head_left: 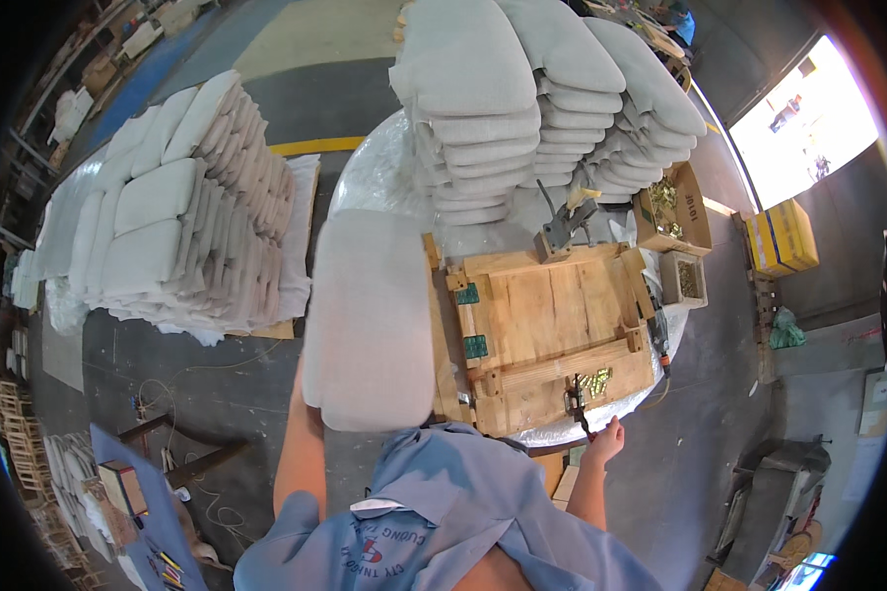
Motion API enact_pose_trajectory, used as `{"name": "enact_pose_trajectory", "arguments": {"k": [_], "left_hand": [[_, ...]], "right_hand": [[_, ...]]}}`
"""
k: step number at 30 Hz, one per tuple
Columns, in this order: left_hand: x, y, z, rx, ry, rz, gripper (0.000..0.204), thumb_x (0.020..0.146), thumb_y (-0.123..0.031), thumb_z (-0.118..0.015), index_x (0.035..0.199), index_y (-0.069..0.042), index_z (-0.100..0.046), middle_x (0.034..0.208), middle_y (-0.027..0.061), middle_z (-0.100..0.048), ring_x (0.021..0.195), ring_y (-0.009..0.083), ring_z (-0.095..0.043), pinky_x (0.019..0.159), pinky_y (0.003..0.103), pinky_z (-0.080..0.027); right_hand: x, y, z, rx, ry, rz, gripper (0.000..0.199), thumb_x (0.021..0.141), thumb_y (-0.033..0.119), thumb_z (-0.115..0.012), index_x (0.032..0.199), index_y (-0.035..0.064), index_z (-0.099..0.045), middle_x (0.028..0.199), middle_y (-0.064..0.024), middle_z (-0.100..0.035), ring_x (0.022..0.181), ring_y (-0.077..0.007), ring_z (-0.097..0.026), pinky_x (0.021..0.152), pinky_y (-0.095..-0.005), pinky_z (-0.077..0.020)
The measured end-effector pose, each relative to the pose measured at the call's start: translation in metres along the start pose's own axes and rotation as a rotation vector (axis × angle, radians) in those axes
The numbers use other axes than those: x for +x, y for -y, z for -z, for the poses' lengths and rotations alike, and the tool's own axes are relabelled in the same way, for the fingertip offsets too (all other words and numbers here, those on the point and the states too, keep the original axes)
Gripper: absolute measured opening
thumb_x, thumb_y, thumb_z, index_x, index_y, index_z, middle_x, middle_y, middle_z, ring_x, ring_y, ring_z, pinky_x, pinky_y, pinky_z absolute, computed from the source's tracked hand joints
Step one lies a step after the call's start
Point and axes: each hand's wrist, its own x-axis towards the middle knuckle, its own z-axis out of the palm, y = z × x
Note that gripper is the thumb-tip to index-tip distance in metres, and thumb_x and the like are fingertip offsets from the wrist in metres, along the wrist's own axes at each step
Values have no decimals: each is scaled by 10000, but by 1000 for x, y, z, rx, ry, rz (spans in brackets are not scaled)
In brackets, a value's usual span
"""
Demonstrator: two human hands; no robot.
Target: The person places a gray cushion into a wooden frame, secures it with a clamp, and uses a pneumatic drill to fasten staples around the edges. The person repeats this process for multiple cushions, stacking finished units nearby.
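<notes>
While the left hand (310, 412) grips the near left edge of a grey seat cushion (370, 320), holding it flat just left of the wooden jig (542, 330), the fingers are tucked under the pad, so I cannot tell how tightly they close.

Packages: yellow carton (781, 236) on the floor far right, rectangular, with dark print on its side. Brown cardboard box (675, 209) at the table's right edge, open top, dark print on its flap, holds brass-coloured small hardware. Smaller open box (684, 279) just below it, also holding small bits, too small to tell which.

Right hand (604, 440) at the jig's near right corner, fingers curled, touching or pinching a thin dark tool (578, 404); the exact grip is unclear. Small pile of brass fittings (594, 381) on the jig just beside that tool.

Jig sits on a round table (370, 172) wrapped in clear plastic. Grey clamp tool (565, 229) at the jig's far edge. Two green plates (471, 320) on its left side.

Tall cushion stack (542, 98) on the far side of the table. Second stack (182, 212) on a pallet, well apart, to the left.
</notes>
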Motion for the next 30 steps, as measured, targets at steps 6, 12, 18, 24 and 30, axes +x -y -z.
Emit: {"name": "enact_pose_trajectory", "arguments": {"k": [6, 12, 18, 24, 30], "left_hand": [[126, -18, 15, -45, -49, -30, 506, 1064, -338, -606, 1505, -91, -604, 1359, 98, -694, 1223, 214, -678, 1017, 410, -555], [353, -36, -3, -66, -65, -8, 519, 1070, -362, -592, 1510, -86, -599, 1384, 98, -683, 1252, 223, -662, 1040, 427, -542], [470, -13, -5, -33, -150, 124, 534, 1076, -385, -579, 1514, -81, -593, 1409, 99, -671, 1282, 232, -647, 1064, 445, -528], [467, 62, 39, -232, -208, 25, 549, 1082, -408, -565, 1519, -76, -588, 1434, 100, -660, 1311, 241, -631, 1087, 462, -515], [415, 58, 3, -439, -190, -22, 644, 1133, -528, -445, 1556, -51, -537, 1534, 116, -601, 1398, 270, -567, 1128, 460, -474]], "right_hand": [[3, 5, -3, -83, -53, -60, 267, 1060, 324, -656, 899, 127, -574, 737, 15, -554, 538, -126, -521, 442, -284, -423], [-3, 9, -9, 31, -52, -89, 240, 1080, 307, -644, 945, 112, -604, 849, -30, -672, 623, -160, -619, 461, -302, -464], [-9, 21, -11, -48, -79, -123, 307, 1046, 329, -663, 847, 129, -543, 637, 11, -456, 469, -162, -482, 434, -313, -414], [-9, 27, -19, -36, -114, -139, 301, 1030, 318, -686, 862, 128, -525, 716, -21, -477, 497, -178, -475, 467, -313, -434], [4, 12, -5, -49, -130, -196, 284, 995, 380, -727, 961, 129, -599, 812, -24, -509, 527, -191, -470, 483, -331, -411]]}}
